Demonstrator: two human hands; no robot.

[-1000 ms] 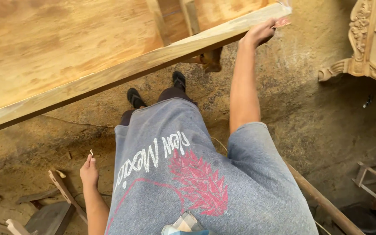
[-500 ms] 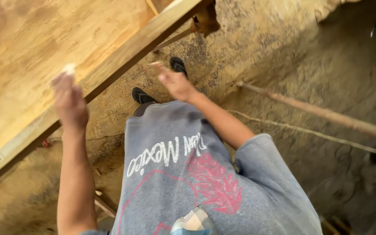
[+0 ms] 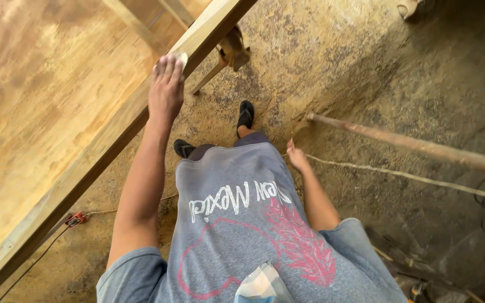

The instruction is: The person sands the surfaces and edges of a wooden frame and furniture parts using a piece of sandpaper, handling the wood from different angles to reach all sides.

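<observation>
Head view: the left hand (image 3: 165,90) presses a small pale pad (image 3: 181,58) under flat, together-held fingers onto the wooden bench (image 3: 85,168) edge rail, while the right hand (image 3: 297,156) hangs empty beside the hip, fingers loosely curled, above the dirt floor (image 3: 338,73).

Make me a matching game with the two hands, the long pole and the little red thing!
Things:
1. left hand
2. right hand
3. long pole
4. small red thing

Places:
A. lying on the dirt under the beam's edge
B. pressing a pale pad on the wooden beam
C. lying across the ground on the right
D. hanging free beside the grey shirt

Pairs: 1-B, 2-D, 3-C, 4-A
</observation>
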